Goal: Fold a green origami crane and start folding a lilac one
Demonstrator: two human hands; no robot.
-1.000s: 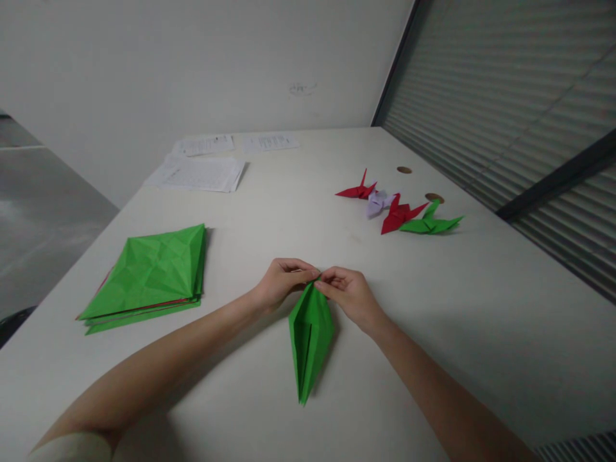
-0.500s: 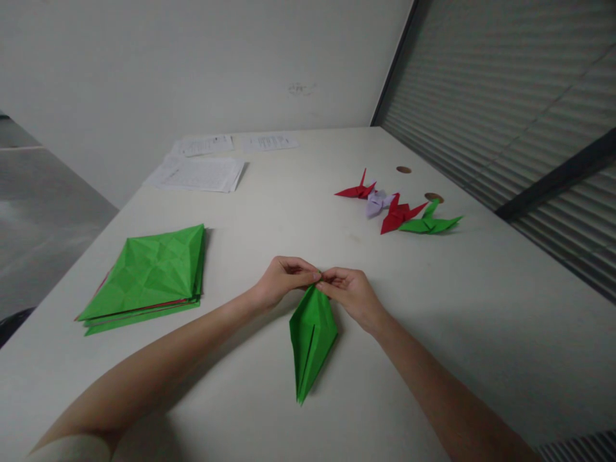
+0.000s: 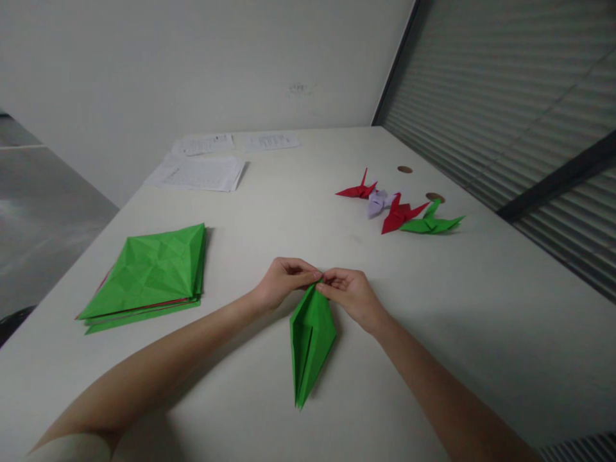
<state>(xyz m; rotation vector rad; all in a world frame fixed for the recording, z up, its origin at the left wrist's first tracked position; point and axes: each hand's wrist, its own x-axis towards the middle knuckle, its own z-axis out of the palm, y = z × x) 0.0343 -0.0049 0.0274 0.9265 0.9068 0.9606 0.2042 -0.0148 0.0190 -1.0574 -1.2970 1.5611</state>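
Observation:
A green sheet of origami paper (image 3: pixel 314 337), folded into a long diamond with a slit down its lower half, hangs from my fingertips low over the table. My left hand (image 3: pixel 287 280) pinches its top corner from the left. From the right, my right hand (image 3: pixel 349 290) pinches the same corner, fingertips meeting those of the left. The very tip of the paper is hidden between the fingers. Its lower points aim toward me.
On the left lies a stack of creased paper (image 3: pixel 154 269), mostly green with a red edge. Several folded cranes, including a red crane (image 3: pixel 397 213) and a green crane (image 3: pixel 430 223), stand at the right. Printed sheets (image 3: pixel 205 173) lie at the back left. Window blinds (image 3: pixel 505 96) border the right side.
The lower end of the folded green paper has shifted slightly toward me, and the diamond looks a little narrower. Both hands keep their pinch at nearly the same place.

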